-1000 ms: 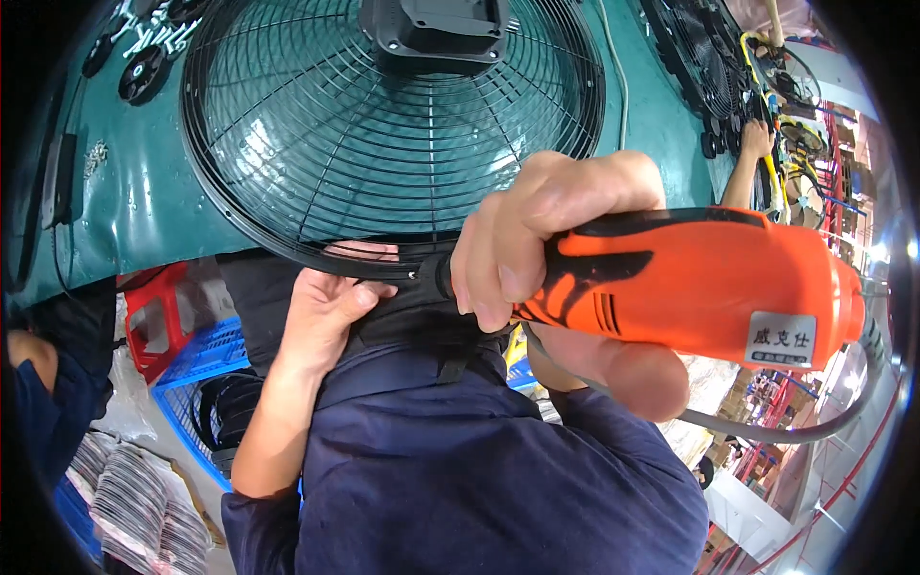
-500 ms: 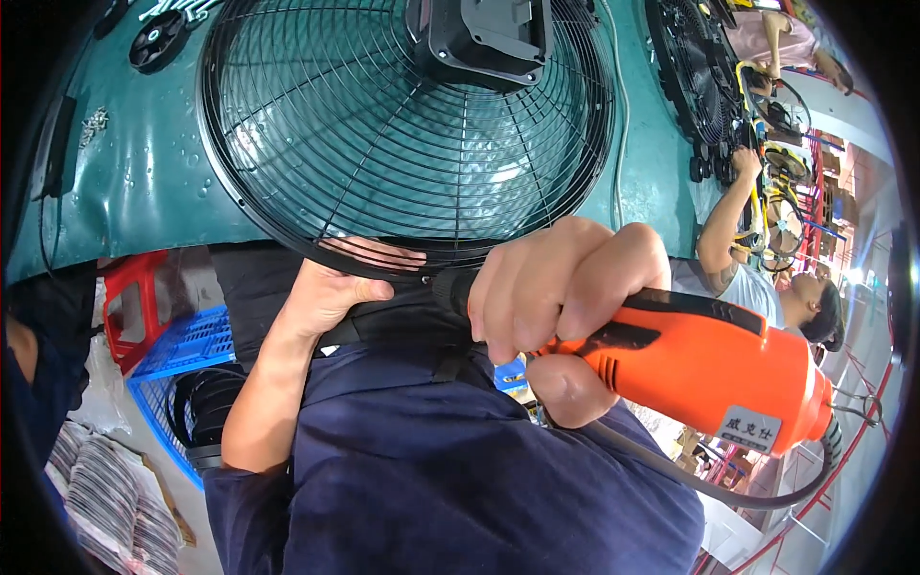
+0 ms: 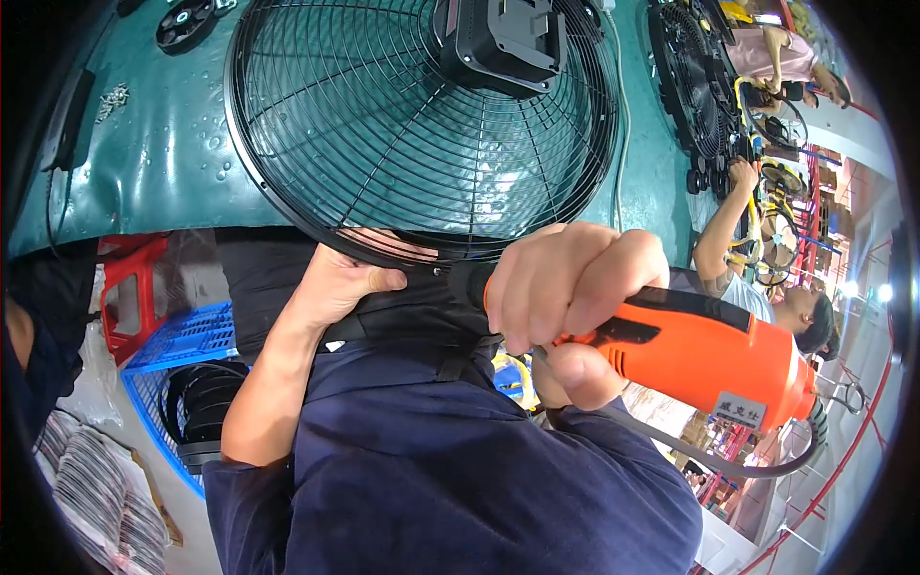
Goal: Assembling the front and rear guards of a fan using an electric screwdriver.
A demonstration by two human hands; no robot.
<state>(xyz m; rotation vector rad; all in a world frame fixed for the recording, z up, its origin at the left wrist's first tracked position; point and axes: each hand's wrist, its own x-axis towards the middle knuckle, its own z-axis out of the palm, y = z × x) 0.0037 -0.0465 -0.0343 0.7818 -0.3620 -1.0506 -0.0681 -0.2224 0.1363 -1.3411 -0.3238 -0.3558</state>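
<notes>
A round black wire fan guard [image 3: 433, 94] lies on the green-covered table, its near rim jutting past the front edge. On top of it sits a black square motor housing [image 3: 503, 46]. My left hand [image 3: 347, 286] grips the near rim, fingers under the wires and thumb toward me. Wrapped around an orange-and-black power screwdriver [image 3: 714, 356], my right hand [image 3: 575, 292] holds it sideways, its dark nose pointing left at the rim. A small shiny screw [image 3: 438, 271] shows at the rim between my left thumb and that nose. The driver's tip is hard to make out.
A black wheel-like part [image 3: 185, 26] and a pile of small screws [image 3: 112, 102] are on the table's left. Below stand a blue crate [image 3: 182, 340] and a red stool [image 3: 134, 297]. Another fan [image 3: 695, 86] lies at right, near a co-worker's arm [image 3: 724, 225].
The fan guard and housing have shifted slightly right in view, and my left hand with them. The screwdriver's rear end sits a little higher. Both grips are unchanged.
</notes>
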